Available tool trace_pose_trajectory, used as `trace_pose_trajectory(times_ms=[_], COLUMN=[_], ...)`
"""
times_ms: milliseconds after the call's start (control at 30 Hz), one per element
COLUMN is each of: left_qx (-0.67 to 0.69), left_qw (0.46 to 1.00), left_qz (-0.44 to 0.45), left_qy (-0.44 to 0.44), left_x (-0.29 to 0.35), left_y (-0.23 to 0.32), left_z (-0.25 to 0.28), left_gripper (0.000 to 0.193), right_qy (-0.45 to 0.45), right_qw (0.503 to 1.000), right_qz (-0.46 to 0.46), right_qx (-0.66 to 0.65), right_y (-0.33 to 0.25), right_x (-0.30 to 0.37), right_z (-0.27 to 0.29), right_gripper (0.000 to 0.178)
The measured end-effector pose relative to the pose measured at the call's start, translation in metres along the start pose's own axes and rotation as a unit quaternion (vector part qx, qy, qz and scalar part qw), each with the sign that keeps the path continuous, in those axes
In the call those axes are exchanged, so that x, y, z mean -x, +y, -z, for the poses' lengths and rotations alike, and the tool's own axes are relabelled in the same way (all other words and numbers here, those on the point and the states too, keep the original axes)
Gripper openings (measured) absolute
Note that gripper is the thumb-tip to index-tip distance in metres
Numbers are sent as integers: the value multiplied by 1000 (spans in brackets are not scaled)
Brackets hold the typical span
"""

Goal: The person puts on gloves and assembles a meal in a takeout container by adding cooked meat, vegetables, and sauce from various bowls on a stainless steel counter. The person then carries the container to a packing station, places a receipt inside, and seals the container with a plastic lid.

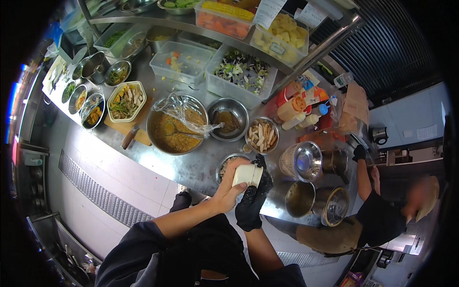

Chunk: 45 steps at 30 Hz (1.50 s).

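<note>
Near the table's front edge, a small cream-coloured container [243, 175] is held tilted between both hands. My bare left hand [228, 187] wraps round its left side. My right hand [254, 196], in a black glove, closes on its other side. Partly hidden behind it stands a metal bowl [223, 168] with pale food. Just beyond are a bowl of sliced cooked meat [262, 136], a steel bowl with brown liquid [228, 119] and a large bowl of brown sauce [174, 131], with a ladle in it and plastic film partly over it.
A knife [129, 139] lies on a wooden board by an octagonal tray of salad [126, 101]. Plastic tubs [243, 76] of vegetables stand under an overhead shelf [186, 26]. Sauce bottles [292, 120] and pots [300, 198] are to the right. A co-worker [382, 215] stands at the right.
</note>
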<state>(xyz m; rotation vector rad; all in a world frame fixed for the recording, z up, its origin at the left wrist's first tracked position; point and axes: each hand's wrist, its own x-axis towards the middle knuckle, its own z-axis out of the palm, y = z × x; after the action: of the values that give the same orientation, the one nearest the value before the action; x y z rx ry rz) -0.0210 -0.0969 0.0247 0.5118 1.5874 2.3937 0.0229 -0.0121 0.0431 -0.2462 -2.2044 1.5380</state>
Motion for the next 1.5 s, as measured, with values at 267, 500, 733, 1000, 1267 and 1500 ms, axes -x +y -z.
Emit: trace_pose_trajectory(times_ms=[267, 500, 733, 1000, 1267, 1500], left_qx=[-93, -169, -183, -212, 56, 245], left_qw=[994, 981, 982, 967, 947, 891], left_qz=[-60, -97, 9, 135, 226, 298], left_qy=[8, -17, -48, 31, 220, 239], left_x=[-1, 9, 11, 16, 13, 22], left_y=[22, 13, -22, -60, -67, -68], left_z=[-8, -13, -2, 18, 32, 41], left_gripper=[37, 39, 36, 29, 38, 45], right_qy=[-87, -126, -139, -107, 49, -76], right_qw=[972, 963, 945, 929, 946, 977], right_qz=[-160, -158, -242, -313, -295, -16], right_qx=[-149, -177, -174, -166, -124, 197], right_y=[-3, -14, 32, 86, 110, 92], right_x=[14, 24, 48, 43, 20, 22], right_z=[17, 26, 25, -10, -30, 1], right_gripper=[60, 50, 41, 36, 45, 52])
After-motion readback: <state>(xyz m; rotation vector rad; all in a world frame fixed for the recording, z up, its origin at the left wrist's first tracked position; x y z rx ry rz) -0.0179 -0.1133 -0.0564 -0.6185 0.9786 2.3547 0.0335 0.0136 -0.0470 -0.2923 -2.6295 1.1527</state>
